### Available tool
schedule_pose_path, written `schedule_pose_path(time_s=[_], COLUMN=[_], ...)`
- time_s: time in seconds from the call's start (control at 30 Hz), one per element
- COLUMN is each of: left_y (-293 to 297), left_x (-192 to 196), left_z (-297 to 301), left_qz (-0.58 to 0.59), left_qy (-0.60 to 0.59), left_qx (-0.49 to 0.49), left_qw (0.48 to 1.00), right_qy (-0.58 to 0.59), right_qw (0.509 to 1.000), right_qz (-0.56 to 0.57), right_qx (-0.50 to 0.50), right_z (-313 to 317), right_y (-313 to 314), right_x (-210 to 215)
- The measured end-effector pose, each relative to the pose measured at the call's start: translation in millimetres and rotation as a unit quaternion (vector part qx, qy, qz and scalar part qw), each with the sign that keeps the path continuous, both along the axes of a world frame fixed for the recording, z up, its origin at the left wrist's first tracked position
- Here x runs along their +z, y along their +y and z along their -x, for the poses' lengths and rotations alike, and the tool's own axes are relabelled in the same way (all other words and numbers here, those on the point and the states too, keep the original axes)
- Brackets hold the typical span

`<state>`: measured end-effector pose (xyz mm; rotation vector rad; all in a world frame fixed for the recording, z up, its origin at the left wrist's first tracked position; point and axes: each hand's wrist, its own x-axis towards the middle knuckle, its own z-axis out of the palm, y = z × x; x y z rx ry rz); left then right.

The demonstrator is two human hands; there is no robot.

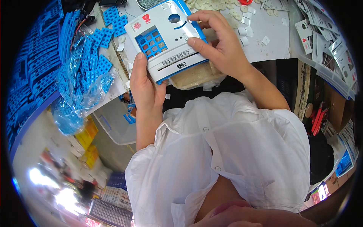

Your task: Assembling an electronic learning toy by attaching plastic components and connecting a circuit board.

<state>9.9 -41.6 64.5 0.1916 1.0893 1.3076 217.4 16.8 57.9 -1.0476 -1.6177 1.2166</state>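
Note:
Tilted between my two hands is a white-and-blue toy money box (159, 22), with a round dark window, a slot and small buttons on its white face. A blue grid keypad (153, 44) shows in its square opening. My left hand (147, 85) grips the lower left corner, thumb on the face and the other fingers largely hidden behind. On the right side, my right hand (223, 47) closes round the edge, with its thumb on the front and its index finger near the upper right rim. Under the box's lower edge shows a tan bundle in clear plastic (196, 77).
Blue grid pieces (100, 38) and a clear plastic bag (70, 94) lie at the table's left, beside stacked blue parts (38, 72). Cream discs (234, 14) and white squares lie at the back. A clear bin (302, 56) at right holds white panels (321, 38). Red-handled pliers (319, 119) sit lower right.

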Motion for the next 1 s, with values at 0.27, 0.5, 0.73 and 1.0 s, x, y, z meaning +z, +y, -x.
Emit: schedule_pose_path(time_s=[0.27,0.5,0.73,1.0], left_y=[0.9,0.1,-0.2,-0.5], left_x=[0.5,2.2,-1.0,-1.5], left_z=[1.5,3.9,5.0,4.1], left_qz=[-0.008,-0.013,-0.04,-0.017], left_qy=[-0.038,-0.044,-0.04,-0.002], left_qx=[-0.002,-0.009,-0.021,0.015], left_qw=[0.999,0.999,0.998,1.0], right_qy=[0.006,0.016,0.023,-0.031], right_qw=[1.0,1.0,0.999,0.999], right_qz=[0.006,0.008,0.03,-0.018], right_qx=[0.01,0.016,0.028,0.014], right_z=[-0.8,0.9,0.4,7.6], right_y=[-1.3,0.4,4.1,0.2], right_x=[3.1,3.3,5.5,2.0])
